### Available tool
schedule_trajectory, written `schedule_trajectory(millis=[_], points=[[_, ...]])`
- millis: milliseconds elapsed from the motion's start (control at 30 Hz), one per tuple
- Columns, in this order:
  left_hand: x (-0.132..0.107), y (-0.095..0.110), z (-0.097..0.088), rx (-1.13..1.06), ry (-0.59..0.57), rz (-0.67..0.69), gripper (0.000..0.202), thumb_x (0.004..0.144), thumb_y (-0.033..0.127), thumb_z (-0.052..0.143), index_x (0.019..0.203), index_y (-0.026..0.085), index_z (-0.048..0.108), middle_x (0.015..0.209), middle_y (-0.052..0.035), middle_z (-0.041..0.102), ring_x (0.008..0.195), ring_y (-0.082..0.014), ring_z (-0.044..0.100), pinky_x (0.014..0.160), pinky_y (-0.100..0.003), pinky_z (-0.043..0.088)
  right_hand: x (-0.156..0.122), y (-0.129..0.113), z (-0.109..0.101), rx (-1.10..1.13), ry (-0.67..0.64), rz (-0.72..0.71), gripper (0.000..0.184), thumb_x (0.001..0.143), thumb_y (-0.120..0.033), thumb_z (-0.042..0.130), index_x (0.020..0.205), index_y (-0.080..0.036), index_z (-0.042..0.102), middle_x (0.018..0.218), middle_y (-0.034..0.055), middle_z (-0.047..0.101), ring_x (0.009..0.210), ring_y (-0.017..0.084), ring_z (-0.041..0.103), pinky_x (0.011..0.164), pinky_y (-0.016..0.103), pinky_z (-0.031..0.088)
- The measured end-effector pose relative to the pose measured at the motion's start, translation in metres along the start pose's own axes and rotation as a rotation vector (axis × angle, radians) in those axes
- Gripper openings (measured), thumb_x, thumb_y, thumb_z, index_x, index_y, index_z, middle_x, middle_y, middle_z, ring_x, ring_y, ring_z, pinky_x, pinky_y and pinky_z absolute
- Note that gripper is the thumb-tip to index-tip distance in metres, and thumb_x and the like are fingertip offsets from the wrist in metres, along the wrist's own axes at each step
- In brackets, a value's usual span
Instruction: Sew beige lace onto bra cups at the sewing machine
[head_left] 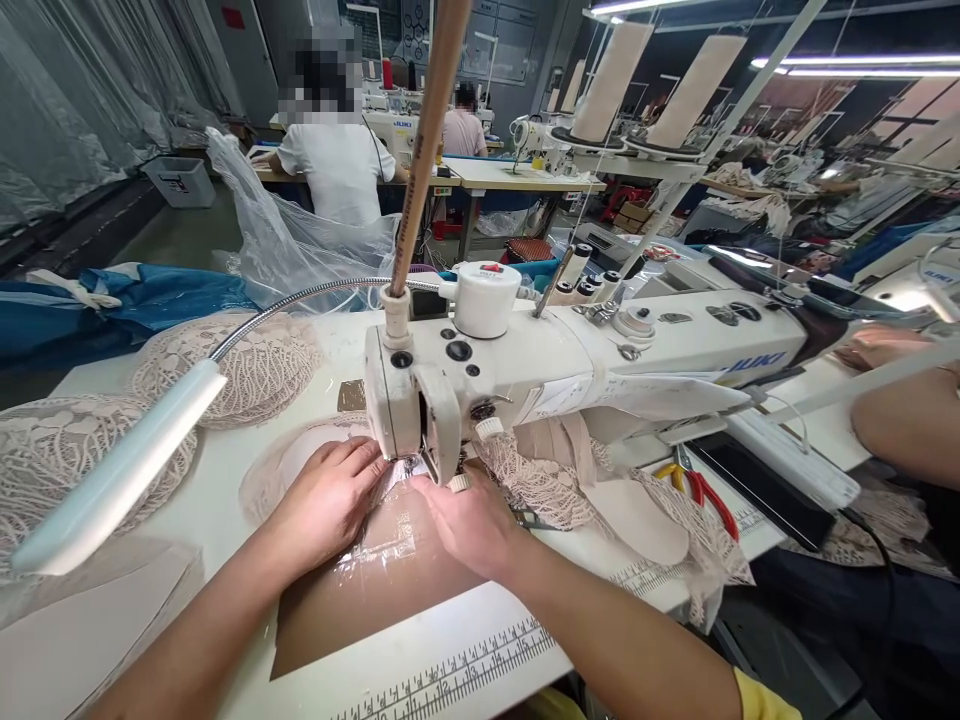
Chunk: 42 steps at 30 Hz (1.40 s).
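A white sewing machine (570, 360) stands across the table. My left hand (326, 505) lies flat, fingers together, pressing a pale lace fabric piece (285, 465) toward the needle area. My right hand (469, 520) rests just right of the needle, fingers curled down on the same fabric under the machine head; its fingertips are partly hidden. A brown plate (360, 600) covered with clear tape lies under both hands.
Stacks of lace cups (255, 370) sit at the left. A flexible lamp (120, 470) reaches over them. Red-handled snips (701, 490) lie at the right beside more lace (555, 485). A ruler strip (450, 670) runs along the front edge. Another person's arm (907, 420) is at far right.
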<state>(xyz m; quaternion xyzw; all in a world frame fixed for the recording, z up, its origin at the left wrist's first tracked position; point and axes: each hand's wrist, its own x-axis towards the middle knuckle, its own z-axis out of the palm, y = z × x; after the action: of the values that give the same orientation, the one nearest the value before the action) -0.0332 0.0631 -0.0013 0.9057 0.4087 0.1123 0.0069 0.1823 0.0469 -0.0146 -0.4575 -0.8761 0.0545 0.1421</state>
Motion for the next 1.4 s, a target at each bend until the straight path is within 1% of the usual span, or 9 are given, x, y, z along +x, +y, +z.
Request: schedule_trajectory(millis=[133,267,367,500,667,833,1100,1267,1400], points=[[-0.010,0.006,-0.007,0.099,-0.076,-0.093,0.023,0.090,0.022,0.044,0.094,0.014,0.065,0.092,-0.0131,0.063,0.079,-0.0262,0.059,0.065,-0.038,0.049,-0.002,0.002,0.002,0.022,0.033,-0.012,0.030,0.087,-0.012,0.045,0.104,-0.021,0.068,0.086,0.0070,0.064,0.076,0.018,0.057,0.067,0.027,0.041],[-0.016,0.015,-0.009,0.011,-0.118,-0.125,0.026,0.093,0.024,0.040,0.094,0.017,0.065,0.087,-0.0092,0.062,0.072,-0.0205,0.060,0.059,-0.031,0.049,-0.003,0.003,0.004,0.023,0.033,-0.001,0.028,0.089,-0.012,0.045,0.102,-0.019,0.068,0.089,0.0081,0.063,0.079,0.018,0.057,0.070,0.028,0.042],[-0.015,0.021,-0.006,-0.065,-0.102,-0.107,0.027,0.094,0.025,0.040,0.093,0.016,0.065,0.087,-0.0095,0.062,0.076,-0.0208,0.060,0.064,-0.033,0.051,-0.003,0.004,0.004,0.030,0.010,0.003,0.026,0.088,-0.012,0.046,0.103,-0.019,0.067,0.090,0.0078,0.063,0.080,0.018,0.056,0.072,0.027,0.043],[-0.013,0.027,-0.001,-0.156,-0.040,-0.035,0.027,0.094,0.022,0.039,0.102,0.015,0.064,0.096,-0.0114,0.063,0.086,-0.0229,0.058,0.073,-0.037,0.051,-0.004,0.005,0.002,0.043,0.007,0.000,0.027,0.088,-0.010,0.047,0.105,-0.019,0.066,0.093,0.0079,0.062,0.082,0.018,0.056,0.073,0.027,0.043],[-0.014,0.027,0.001,-0.172,-0.061,0.030,0.030,0.093,0.017,0.039,0.111,0.013,0.062,0.106,-0.0125,0.064,0.087,-0.0235,0.057,0.073,-0.039,0.051,-0.006,0.003,-0.001,0.084,0.026,-0.017,0.030,0.088,-0.011,0.045,0.111,-0.019,0.063,0.098,0.0084,0.062,0.089,0.019,0.055,0.078,0.029,0.043],[-0.015,0.024,0.002,-0.150,-0.063,-0.004,0.029,0.093,0.018,0.040,0.111,0.014,0.063,0.110,-0.0121,0.063,0.088,-0.0232,0.057,0.075,-0.039,0.051,-0.006,0.001,-0.006,0.104,-0.024,-0.065,0.030,0.089,-0.011,0.042,0.110,-0.018,0.062,0.096,0.0078,0.061,0.087,0.019,0.052,0.073,0.028,0.041],[-0.015,0.022,-0.001,-0.066,-0.042,-0.074,0.033,0.092,0.024,0.042,0.115,0.012,0.062,0.120,-0.0156,0.061,0.099,-0.0276,0.057,0.084,-0.043,0.051,-0.007,-0.003,-0.006,0.050,-0.051,-0.160,0.012,0.086,-0.012,0.048,0.087,-0.018,0.059,0.081,0.0025,0.056,0.077,0.017,0.046,0.061,0.029,0.031],[-0.014,0.019,0.000,0.025,-0.091,-0.152,0.040,0.087,0.025,0.047,0.119,0.007,0.061,0.123,-0.0184,0.059,0.103,-0.0308,0.055,0.088,-0.045,0.049,-0.009,-0.005,0.001,0.061,-0.069,-0.173,0.007,0.084,-0.013,0.051,0.084,-0.018,0.056,0.077,0.0009,0.052,0.072,0.016,0.043,0.059,0.029,0.026],[-0.013,0.016,-0.003,0.025,-0.118,-0.178,0.048,0.082,0.022,0.048,0.126,0.006,0.058,0.127,-0.0181,0.058,0.104,-0.0310,0.055,0.091,-0.045,0.048,-0.009,-0.012,-0.001,0.042,-0.070,-0.179,0.005,0.088,-0.019,0.050,0.087,-0.019,0.055,0.083,0.0012,0.053,0.073,0.016,0.042,0.062,0.029,0.028]])
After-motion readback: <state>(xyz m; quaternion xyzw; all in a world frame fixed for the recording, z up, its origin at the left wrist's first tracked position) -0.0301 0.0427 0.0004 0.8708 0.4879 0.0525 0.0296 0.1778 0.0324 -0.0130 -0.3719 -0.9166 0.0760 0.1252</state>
